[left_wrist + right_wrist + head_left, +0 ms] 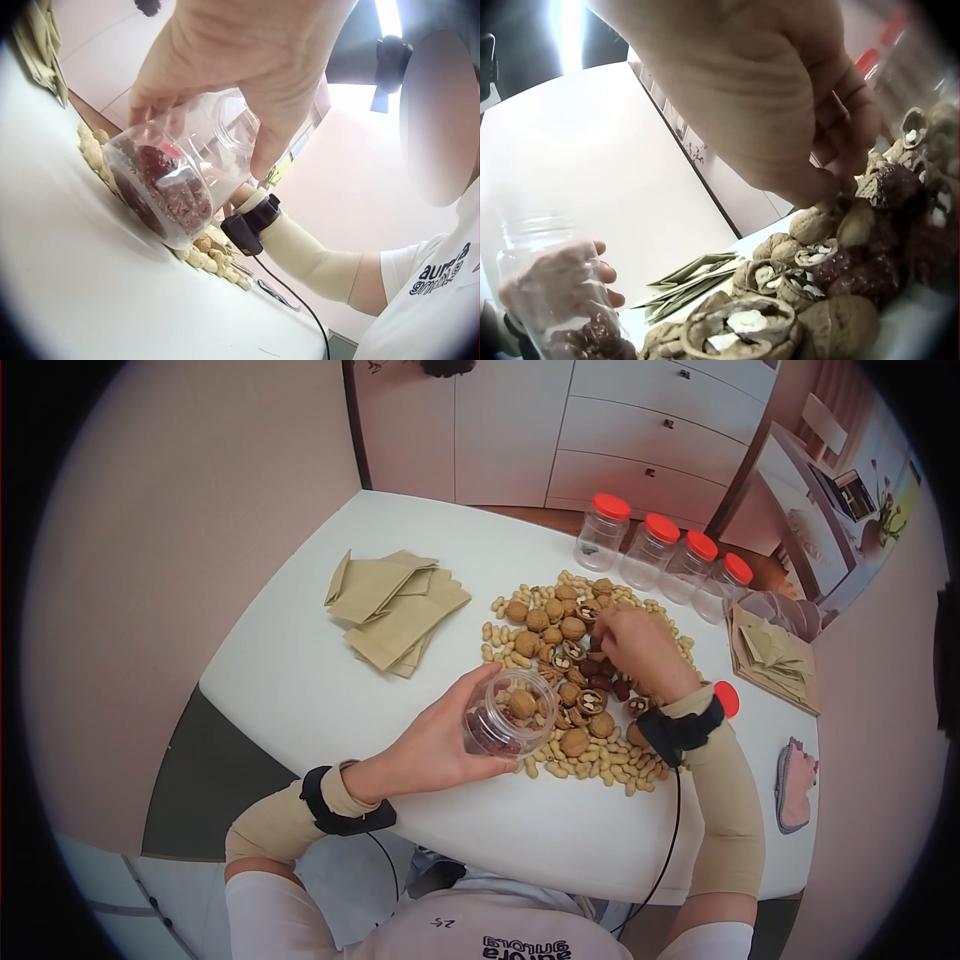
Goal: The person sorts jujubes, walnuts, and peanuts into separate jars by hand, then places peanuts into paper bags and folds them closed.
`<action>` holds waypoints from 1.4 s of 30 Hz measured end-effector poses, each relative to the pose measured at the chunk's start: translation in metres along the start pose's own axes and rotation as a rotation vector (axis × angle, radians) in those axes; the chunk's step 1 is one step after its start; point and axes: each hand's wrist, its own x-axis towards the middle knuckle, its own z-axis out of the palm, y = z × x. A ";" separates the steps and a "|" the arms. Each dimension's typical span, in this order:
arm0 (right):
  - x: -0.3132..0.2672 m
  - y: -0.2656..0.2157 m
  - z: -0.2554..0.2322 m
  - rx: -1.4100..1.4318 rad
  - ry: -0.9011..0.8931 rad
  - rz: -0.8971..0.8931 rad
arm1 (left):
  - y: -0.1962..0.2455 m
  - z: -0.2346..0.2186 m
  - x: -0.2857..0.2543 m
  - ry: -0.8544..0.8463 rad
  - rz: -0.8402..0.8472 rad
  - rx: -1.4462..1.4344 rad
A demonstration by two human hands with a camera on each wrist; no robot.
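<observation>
My left hand (430, 745) grips a clear open jar (484, 728), tilted, at the near-left edge of the nut pile. Dark red dates (176, 187) lie in the jar's lower part; a walnut (521, 703) shows through its mouth, whether inside or behind I cannot tell. My right hand (645, 650) reaches down into the pile, fingers curled, fingertips beside dark red dates (598, 668) and walnuts (814, 223). Whether those fingertips pinch anything is unclear. Cracked walnuts (739, 326) lie among whole ones, with peanuts (600, 762) around them.
Several jars with red lids (660, 528) line the table's back edge. Brown paper bags (395, 605) lie at the left; more bags (775, 655) are on a board at the right. A red lid (726, 699) and a pink cloth item (797, 785) lie on the right side.
</observation>
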 end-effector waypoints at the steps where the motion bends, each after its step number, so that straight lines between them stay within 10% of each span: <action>1: -0.001 -0.001 -0.007 0.050 0.030 0.003 | 0.002 0.000 0.000 -0.002 -0.003 0.017; 15: -0.004 0.002 0.011 0.027 -0.162 -0.003 | 0.003 0.000 0.001 -0.001 -0.028 -0.001; 24: -0.014 -0.028 -0.039 0.334 0.042 -0.025 | 0.002 0.001 0.001 -0.003 0.017 0.023; 30: -0.034 -0.071 -0.070 0.726 -0.049 -0.366 | 0.002 0.001 0.002 -0.012 -0.020 -0.008; 38: -0.030 -0.022 -0.049 0.241 0.098 -0.123 | 0.004 0.002 0.001 0.003 -0.032 -0.027; 42: -0.042 0.008 -0.021 -0.012 -0.122 0.024 | 0.001 0.001 0.001 0.012 0.011 -0.003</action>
